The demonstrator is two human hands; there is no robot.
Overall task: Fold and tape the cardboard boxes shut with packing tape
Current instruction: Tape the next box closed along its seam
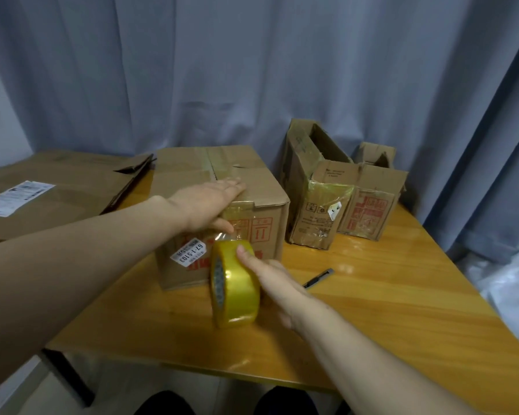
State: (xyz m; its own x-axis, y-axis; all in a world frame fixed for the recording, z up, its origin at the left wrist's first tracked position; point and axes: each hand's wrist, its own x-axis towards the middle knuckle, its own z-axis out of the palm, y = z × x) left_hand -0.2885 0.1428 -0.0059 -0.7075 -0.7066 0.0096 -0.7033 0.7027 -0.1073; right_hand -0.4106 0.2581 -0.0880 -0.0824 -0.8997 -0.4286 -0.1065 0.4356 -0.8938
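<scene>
Cardboard box (186, 166) stands on the table (372, 295), flaps folded down. Your left hand (207, 202) presses flat on its top front edge, fingers straight, and your right hand (276, 283) grips the tape roll (237, 289) just before its front face. Pull askew and the strip could wrinkle or peel loose.

Closed cardboard box (222, 187), upright yellow tape roll (234, 283)

Yellow tape roll (235, 283); brown box (222, 187), red print; orange woodgrain table (387, 295).
</scene>
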